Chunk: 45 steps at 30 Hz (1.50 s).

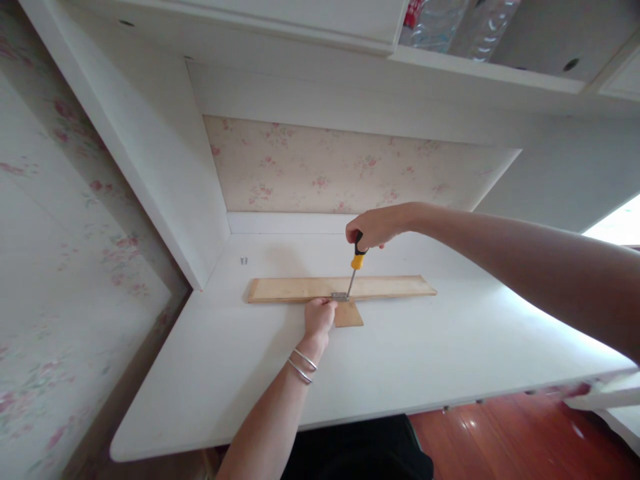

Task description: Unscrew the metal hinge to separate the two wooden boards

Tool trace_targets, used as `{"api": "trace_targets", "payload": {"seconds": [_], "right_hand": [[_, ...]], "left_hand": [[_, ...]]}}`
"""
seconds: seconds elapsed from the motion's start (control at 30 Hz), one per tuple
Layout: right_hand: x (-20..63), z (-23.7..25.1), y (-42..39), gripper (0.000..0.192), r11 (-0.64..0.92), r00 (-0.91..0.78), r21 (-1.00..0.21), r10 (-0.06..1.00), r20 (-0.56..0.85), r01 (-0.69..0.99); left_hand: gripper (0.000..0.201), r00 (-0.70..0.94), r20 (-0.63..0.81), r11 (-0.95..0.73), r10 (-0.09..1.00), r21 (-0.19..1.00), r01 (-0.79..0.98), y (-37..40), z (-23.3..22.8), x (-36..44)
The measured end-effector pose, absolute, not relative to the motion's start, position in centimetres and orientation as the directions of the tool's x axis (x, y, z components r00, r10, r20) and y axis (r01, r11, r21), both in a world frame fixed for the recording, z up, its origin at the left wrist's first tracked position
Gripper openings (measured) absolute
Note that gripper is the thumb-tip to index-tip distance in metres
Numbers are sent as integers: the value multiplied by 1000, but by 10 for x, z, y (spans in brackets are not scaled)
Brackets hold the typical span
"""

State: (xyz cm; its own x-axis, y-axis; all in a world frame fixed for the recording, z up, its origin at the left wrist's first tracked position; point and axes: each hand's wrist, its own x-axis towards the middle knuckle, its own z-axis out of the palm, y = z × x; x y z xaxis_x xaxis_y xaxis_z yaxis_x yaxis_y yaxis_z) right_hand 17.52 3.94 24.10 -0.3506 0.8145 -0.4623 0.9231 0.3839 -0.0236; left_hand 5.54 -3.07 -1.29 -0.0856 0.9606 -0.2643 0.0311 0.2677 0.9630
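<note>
A long wooden board (390, 287) lies flat across the white desk (450, 347). A small wooden piece (350, 315) sits against its near edge, joined by a small metal hinge (340, 296). My right hand (373, 227) grips the black and yellow handle of a screwdriver (357, 261), held nearly upright with its tip on the hinge. My left hand (319, 316), with two bangles on the wrist, rests with closed fingers against the board's near edge beside the hinge.
Two small screws (243, 261) stand on the desk at the back left. Floral wallpaper (340, 173) backs the alcove, with a white side panel at left. A shelf above holds plastic bottles (450, 23). Red wooden floor shows at lower right.
</note>
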Motion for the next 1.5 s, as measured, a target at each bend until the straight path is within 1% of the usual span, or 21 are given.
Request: {"api": "trace_targets", "payload": {"seconds": [0.07, 0.17, 0.23, 0.47, 0.6, 0.73, 0.87, 0.97, 1.2, 1.5], "right_hand": [[177, 241, 40, 38, 429, -390, -10, 812, -435, 903], [179, 243, 41, 38, 501, -444, 47, 803, -398, 864], [180, 244, 40, 39, 537, -476, 60, 789, -389, 842], [182, 247, 36, 40, 543, -487, 34, 777, -399, 839], [183, 246, 36, 40, 554, -491, 50, 773, -403, 831], [185, 242, 39, 41, 600, -538, 79, 762, -361, 796], [186, 239, 42, 37, 648, -599, 84, 739, -308, 757], [185, 240, 41, 36, 655, -610, 83, 736, -293, 751], [185, 244, 37, 38, 617, -561, 111, 765, -317, 779], [190, 242, 37, 39, 606, -550, 72, 760, -346, 792]], "left_hand": [[18, -86, -264, 268, 961, 963, 31, -31, -13, 55], [17, -88, -266, 270, 960, 962, 31, -31, -12, 55], [17, -87, -269, 272, 959, 962, 28, -31, -12, 55], [16, -89, -273, 276, 958, 961, 29, -31, -9, 55], [17, -90, -269, 272, 959, 962, 33, -31, -9, 55], [19, -93, -270, 275, 958, 960, 43, -31, -8, 55], [20, -91, -265, 270, 960, 961, 52, -32, -5, 55], [21, -86, -264, 268, 961, 962, 48, -33, -4, 55], [19, -78, -260, 264, 962, 964, 33, -32, -8, 55], [20, -79, -276, 278, 958, 960, 21, -33, -3, 55]]}}
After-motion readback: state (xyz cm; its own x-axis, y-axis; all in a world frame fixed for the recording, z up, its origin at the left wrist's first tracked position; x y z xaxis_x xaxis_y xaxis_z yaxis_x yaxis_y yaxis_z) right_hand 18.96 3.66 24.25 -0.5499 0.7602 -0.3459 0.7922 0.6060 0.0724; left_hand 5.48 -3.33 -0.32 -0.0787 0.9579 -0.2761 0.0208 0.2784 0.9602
